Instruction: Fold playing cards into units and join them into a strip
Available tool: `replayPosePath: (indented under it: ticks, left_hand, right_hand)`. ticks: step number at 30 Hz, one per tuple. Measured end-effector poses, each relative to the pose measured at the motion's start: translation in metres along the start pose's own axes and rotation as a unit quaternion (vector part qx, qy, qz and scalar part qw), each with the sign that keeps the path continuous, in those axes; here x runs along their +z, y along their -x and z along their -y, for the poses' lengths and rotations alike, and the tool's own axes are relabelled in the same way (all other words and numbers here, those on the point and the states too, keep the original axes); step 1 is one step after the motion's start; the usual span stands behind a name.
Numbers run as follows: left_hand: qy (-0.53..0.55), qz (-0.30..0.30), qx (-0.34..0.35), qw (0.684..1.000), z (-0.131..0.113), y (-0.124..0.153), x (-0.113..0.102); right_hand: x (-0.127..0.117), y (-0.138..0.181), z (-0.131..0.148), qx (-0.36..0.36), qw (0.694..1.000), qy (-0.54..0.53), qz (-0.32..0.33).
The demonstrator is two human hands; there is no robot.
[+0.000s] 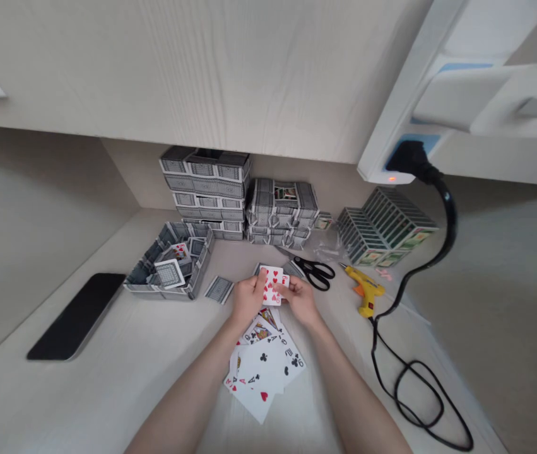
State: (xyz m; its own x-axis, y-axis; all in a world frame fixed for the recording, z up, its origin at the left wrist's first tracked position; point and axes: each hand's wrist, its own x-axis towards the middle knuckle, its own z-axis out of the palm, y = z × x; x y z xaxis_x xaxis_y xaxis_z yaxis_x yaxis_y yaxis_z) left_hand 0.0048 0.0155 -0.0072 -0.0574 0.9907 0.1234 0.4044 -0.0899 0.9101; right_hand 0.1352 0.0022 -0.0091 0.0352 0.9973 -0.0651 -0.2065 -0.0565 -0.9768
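A white playing card [272, 275] with red hearts is held face up between my two hands, over the table. My left hand [247, 297] pinches its left side, thumb on the face. On its right side, my right hand [302, 299] grips it, with the thumb on the face too. Whether more cards lie beneath it I cannot tell. Just below the hands spreads a loose pile of face-up playing cards [263, 369], with aces and picture cards. A face-down card [219, 289] lies left of my left hand. Black-handled scissors [318, 272] rest beyond my right hand.
A box made of cards [192, 285] holds loose cards at the left, near a black phone [76, 318]. Card-built boxes [211, 186] and bundles [282, 211] stand stacked at the back. Rightward are card packs [398, 217], a yellow glue gun [365, 290] and a black cable [401, 290].
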Motion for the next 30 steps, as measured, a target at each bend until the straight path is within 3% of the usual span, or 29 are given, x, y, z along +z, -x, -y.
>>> replayPosePath:
  ticks: [5,15,19,25,30]
  left_hand:
    - [0.051,0.024,0.003,0.998,-0.0015,0.0028,-0.0021]
    - [0.03,-0.011,0.026,0.999,-0.0061,0.0003,-0.002]
    - [0.031,-0.019,0.018,0.999,-0.0046,0.0003,-0.0006]
    - [0.137,0.03,-0.011,0.99,-0.0091,0.002,-0.0036]
    - [0.101,0.082,0.023,0.991,-0.0079,0.0007,-0.0058]
  right_hand:
    - [0.0014,0.0011,0.004,-0.001,1.0,-0.019,0.007]
    - [0.0,0.0016,0.0021,0.001,0.999,-0.013,0.036]
    - [0.001,0.0019,0.0018,-0.013,1.0,-0.007,0.018]
    - [0.0005,-0.0012,0.0036,-0.028,0.998,-0.025,-0.041]
    - [-0.0029,-0.0038,0.0003,-0.032,0.997,-0.028,-0.065]
